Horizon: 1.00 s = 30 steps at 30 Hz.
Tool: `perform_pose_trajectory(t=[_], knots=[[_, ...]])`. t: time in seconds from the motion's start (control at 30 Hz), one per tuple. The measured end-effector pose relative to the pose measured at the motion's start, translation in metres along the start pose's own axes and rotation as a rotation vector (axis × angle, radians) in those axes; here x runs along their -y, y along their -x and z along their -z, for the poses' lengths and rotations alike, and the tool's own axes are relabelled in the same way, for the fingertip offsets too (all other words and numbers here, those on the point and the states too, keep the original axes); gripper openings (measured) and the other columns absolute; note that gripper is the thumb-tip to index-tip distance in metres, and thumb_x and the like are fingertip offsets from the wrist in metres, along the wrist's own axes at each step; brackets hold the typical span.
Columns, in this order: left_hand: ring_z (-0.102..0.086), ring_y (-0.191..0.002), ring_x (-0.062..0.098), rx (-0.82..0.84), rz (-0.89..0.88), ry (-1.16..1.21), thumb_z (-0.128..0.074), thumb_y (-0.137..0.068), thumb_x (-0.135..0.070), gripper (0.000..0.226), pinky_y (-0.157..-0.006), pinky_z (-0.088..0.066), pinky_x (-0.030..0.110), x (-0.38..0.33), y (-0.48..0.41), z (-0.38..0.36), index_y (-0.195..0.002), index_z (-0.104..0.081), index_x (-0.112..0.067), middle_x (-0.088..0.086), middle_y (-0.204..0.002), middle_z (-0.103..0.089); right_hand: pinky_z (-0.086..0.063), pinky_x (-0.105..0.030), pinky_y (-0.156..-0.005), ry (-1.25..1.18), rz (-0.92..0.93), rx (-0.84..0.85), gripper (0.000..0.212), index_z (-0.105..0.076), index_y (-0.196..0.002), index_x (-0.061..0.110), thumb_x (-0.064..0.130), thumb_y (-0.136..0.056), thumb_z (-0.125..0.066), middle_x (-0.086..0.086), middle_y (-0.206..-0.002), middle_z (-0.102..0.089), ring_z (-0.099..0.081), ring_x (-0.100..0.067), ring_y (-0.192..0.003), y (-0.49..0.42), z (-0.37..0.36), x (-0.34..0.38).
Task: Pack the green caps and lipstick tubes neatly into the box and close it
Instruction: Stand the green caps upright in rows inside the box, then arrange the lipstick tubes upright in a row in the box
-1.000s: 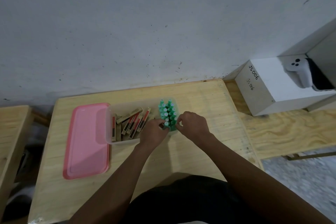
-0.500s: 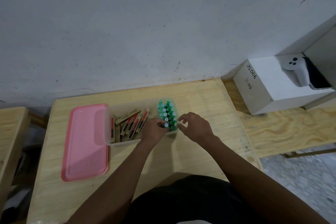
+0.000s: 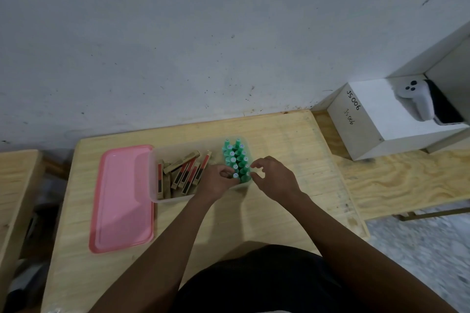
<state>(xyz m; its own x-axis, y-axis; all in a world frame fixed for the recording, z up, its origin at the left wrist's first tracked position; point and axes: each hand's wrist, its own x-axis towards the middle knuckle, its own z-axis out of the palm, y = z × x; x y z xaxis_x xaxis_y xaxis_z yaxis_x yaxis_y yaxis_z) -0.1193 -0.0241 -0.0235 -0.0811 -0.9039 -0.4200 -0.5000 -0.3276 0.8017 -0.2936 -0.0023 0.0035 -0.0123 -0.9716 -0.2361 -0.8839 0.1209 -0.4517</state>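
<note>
At the near right end of the clear box [image 3: 155, 187], the green caps [image 3: 236, 159] stand upright in two tight rows, and both hands work at the nearest of them: the left hand [image 3: 218, 181] has its grip closed round the near cap at the front of the rows, while the right hand [image 3: 276, 176] hovers just beside the box's right wall with its fingers spread and holding nothing. The step in hand looks like seating the last caps; the packing seems well along. The lipstick tubes [image 3: 184, 173] lie loosely in the left part of the box, some slanted over others, so the next move likely calls for straightening them flat, then lifting the pink lid [image 3: 122, 198], which lies just left of the box, and pressing it down evenly without tipping the caps. The surface [image 3: 279, 140] is pale wood, set against a scuffed grey wall [image 3: 203, 33]; to the far right a white carton [image 3: 376, 119] marked by hand carries a white controller [image 3: 417, 99], on a lower plywood bench [image 3: 407, 180]
</note>
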Motion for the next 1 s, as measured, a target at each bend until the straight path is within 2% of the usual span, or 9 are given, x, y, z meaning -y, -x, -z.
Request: perform_pose_trajectory(t=[0.1, 0.2, 0.3, 0.4, 0.47, 0.6, 0.67, 0.8, 1.0], knots=[[-0.062, -0.081, 0.014, 0.051, 0.021, 0.034, -0.083, -0.069, -0.021, 0.039, -0.067, -0.047, 0.02, 0.005, 0.002, 0.015, -0.105, -0.069, -0.015, 0.003, -0.085, -0.065, -0.05, -0.03, -0.077, 0.011, 0.044, -0.049, 0.024, -0.064, -0.114, 0.03, 0.037, -0.09, -0.06, 0.009, -0.114, -0.061, -0.058, -0.011, -0.1, 0.0, 0.002, 0.011], [-0.062, -0.08, 0.01, 0.0, -0.011, 0.074, -0.082, -0.071, -0.022, 0.035, -0.07, -0.048, 0.021, 0.011, 0.007, 0.038, -0.104, -0.07, -0.015, 0.0, -0.086, -0.068, -0.05, -0.03, -0.076, 0.017, 0.098, -0.069, 0.024, -0.066, -0.113, 0.028, 0.035, -0.091, -0.059, 0.007, -0.113, -0.062, -0.058, -0.013, -0.1, -0.002, 0.002, 0.029], [-0.064, -0.079, 0.011, -0.231, -0.072, 0.085, -0.078, -0.071, -0.036, 0.036, -0.075, -0.051, 0.025, 0.018, 0.017, 0.069, -0.1, -0.072, -0.014, 0.0, -0.085, -0.07, -0.049, -0.031, -0.076, 0.014, 0.169, -0.07, 0.023, -0.068, -0.11, 0.026, 0.033, -0.092, -0.058, 0.005, -0.112, -0.063, -0.059, -0.016, -0.1, -0.003, -0.002, 0.051], [-0.061, -0.094, 0.02, -0.538, -0.122, -0.007, -0.072, -0.081, -0.023, 0.027, -0.084, -0.053, 0.034, 0.033, 0.028, 0.103, -0.105, -0.068, -0.011, 0.007, -0.104, -0.066, -0.047, -0.029, -0.07, -0.004, 0.233, -0.008, 0.018, -0.068, -0.103, 0.025, 0.032, -0.093, -0.055, 0.006, -0.105, -0.065, -0.061, -0.016, -0.093, -0.005, -0.011, 0.077], [-0.058, -0.101, 0.023, -0.645, -0.069, -0.068, -0.069, -0.084, -0.024, 0.031, -0.086, -0.05, 0.033, 0.05, 0.032, 0.123, -0.112, -0.066, -0.011, 0.01, -0.113, -0.061, -0.044, -0.027, -0.066, -0.025, 0.258, 0.072, 0.016, -0.068, -0.101, 0.028, 0.032, -0.093, -0.055, 0.009, -0.101, -0.066, -0.062, -0.012, -0.089, -0.01, -0.022, 0.094], [-0.063, -0.1, 0.027, -0.478, 0.143, -0.108, -0.068, -0.086, -0.029, 0.038, -0.082, -0.045, 0.026, 0.084, 0.032, 0.152, -0.118, -0.064, -0.009, 0.014, -0.113, -0.065, -0.048, -0.026, -0.073, 0.023, 0.306, 0.207, 0.02, -0.07, -0.105, 0.029, 0.031, -0.09, -0.057, 0.01, -0.106, -0.07, -0.066, -0.014, -0.094, -0.024, -0.052, 0.126], [-0.067, -0.094, 0.026, -0.354, 0.115, -0.109, -0.067, -0.087, -0.026, 0.031, -0.085, -0.048, 0.026, 0.091, 0.031, 0.159, -0.11, -0.07, -0.005, 0.013, -0.106, -0.072, -0.053, -0.032, -0.08, 0.04, 0.3, 0.304, 0.023, -0.07, -0.107, 0.028, 0.03, -0.09, -0.055, 0.006, -0.108, -0.071, -0.066, -0.017, -0.097, -0.031, -0.069, 0.143], [-0.07, -0.09, 0.026, -0.248, 0.088, -0.037, -0.067, -0.087, -0.02, 0.024, -0.09, -0.055, 0.041, 0.087, 0.026, 0.168, -0.104, -0.072, -0.004, 0.012, -0.105, -0.073, -0.054, -0.039, -0.079, 0.127, 0.3, 0.427, 0.025, -0.07, -0.097, 0.028, 0.025, -0.088, -0.047, 0.001, -0.1, -0.072, -0.066, -0.024, -0.096, -0.042, -0.095, 0.17], [-0.069, -0.086, 0.033, -0.154, 0.148, 0.01, -0.06, -0.09, -0.012, 0.016, -0.08, -0.058, 0.039, 0.078, 0.022, 0.175, -0.096, -0.072, -0.003, 0.017, -0.093, -0.072, -0.056, -0.041, -0.08, 0.128, 0.234, 0.449, 0.031, -0.067, -0.108, 0.031, 0.019, -0.09, -0.045, 0.002, -0.101, -0.071, -0.066, -0.022, -0.094, -0.057, -0.105, 0.183]])
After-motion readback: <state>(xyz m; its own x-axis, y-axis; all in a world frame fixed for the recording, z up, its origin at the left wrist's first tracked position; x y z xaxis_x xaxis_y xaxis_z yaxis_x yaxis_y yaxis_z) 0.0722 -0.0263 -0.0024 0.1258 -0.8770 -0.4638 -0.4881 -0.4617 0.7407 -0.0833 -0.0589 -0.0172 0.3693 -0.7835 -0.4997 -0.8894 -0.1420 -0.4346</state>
